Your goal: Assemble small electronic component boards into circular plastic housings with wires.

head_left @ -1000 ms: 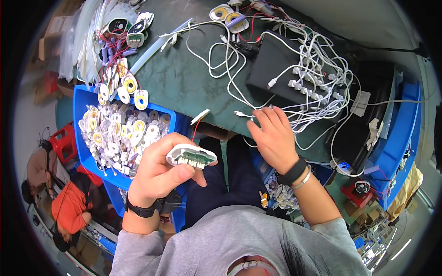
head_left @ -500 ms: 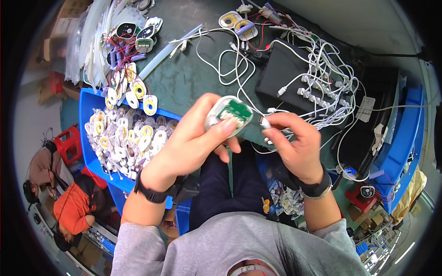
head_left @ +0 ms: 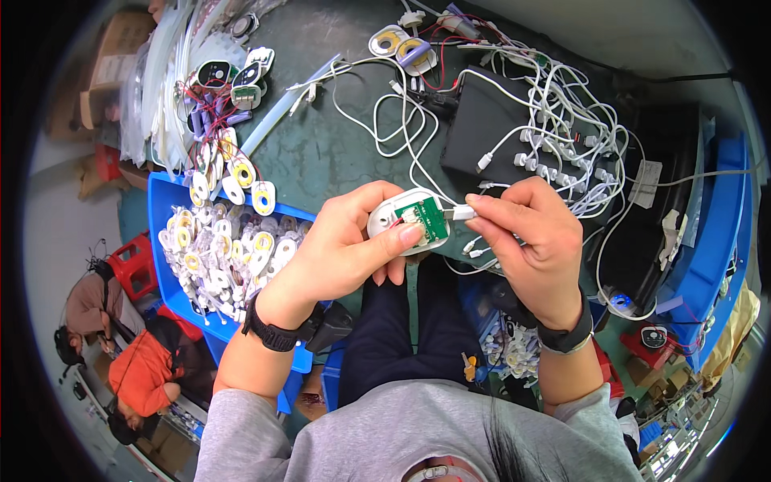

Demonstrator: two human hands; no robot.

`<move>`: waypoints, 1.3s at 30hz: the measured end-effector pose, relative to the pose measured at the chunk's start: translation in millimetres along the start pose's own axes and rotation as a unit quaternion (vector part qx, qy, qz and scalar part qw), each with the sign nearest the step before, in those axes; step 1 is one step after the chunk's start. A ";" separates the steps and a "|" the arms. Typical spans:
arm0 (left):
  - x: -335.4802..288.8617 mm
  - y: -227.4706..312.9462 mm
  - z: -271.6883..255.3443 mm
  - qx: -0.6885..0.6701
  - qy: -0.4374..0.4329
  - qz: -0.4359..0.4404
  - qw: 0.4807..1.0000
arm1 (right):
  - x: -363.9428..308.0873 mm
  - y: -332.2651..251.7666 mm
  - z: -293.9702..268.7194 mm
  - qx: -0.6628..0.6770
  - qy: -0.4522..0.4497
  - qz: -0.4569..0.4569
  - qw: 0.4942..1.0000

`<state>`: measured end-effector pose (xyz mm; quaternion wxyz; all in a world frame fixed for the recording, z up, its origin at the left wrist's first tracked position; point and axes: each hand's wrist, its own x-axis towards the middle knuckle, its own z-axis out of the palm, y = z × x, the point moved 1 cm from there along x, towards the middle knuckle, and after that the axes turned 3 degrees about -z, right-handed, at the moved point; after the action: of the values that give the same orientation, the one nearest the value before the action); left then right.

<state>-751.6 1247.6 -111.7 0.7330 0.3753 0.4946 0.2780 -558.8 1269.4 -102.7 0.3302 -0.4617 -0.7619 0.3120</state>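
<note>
Hands meet just off the near edge of a dark green workbench (head_left: 337, 161), above the person's lap. The left hand (head_left: 353, 249) is closed around a small white oval plastic shell with a green circuit board set in its open face (head_left: 414, 221), thumb pressed on the board's near edge and fingers curled behind the shell. The right hand (head_left: 534, 241) pinches a white cable plug (head_left: 464, 212) between thumb and forefinger, its tip touching the board's right side; whether it is fully seated is hard to tell at this size. The shell looks light and rigid, and the bare board fragile, so the plastic rim seems the safest place to grip, away from the thin wires. The plug's thin white cable (head_left: 418, 161) looks limp and trails back over the bench toward a tangle of like cables on a flat black box (head_left: 490, 132) near the far right. At the bench's left edge, a blue plastic bin (head_left: 161, 265) holds many small white parts with yellow rings. A black band sits on each wrist. Two other people sit low at the far left.
</note>
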 end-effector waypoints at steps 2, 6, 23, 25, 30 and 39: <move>-0.7 1.2 1.4 0.007 -0.006 0.002 1.000 | -0.7 0.2 -2.6 0.001 -0.005 0.000 1.000; -0.6 -0.7 1.4 -0.017 -0.013 -0.002 1.000 | -0.4 2.2 -7.7 0.000 -0.011 -0.004 1.000; -4.1 11.5 1.7 0.152 -0.027 -0.020 0.988 | -2.1 3.5 -15.5 -0.041 -0.106 -0.114 0.987; -6.1 13.6 1.9 0.169 -0.032 -0.016 0.985 | -1.4 5.3 -14.8 0.031 -0.114 -0.110 0.987; -6.1 18.1 2.2 0.050 -0.070 -0.077 0.993 | -5.2 2.4 -16.8 -0.009 -0.101 -0.124 0.987; -4.1 15.5 -1.5 0.124 -0.066 -0.059 0.988 | -16.8 -5.2 -8.2 0.037 -0.055 -0.015 0.998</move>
<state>-755.1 1253.6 -97.1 0.7271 0.4511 0.4967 0.1454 -548.9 1253.5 -97.4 0.3092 -0.4202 -0.7735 0.3597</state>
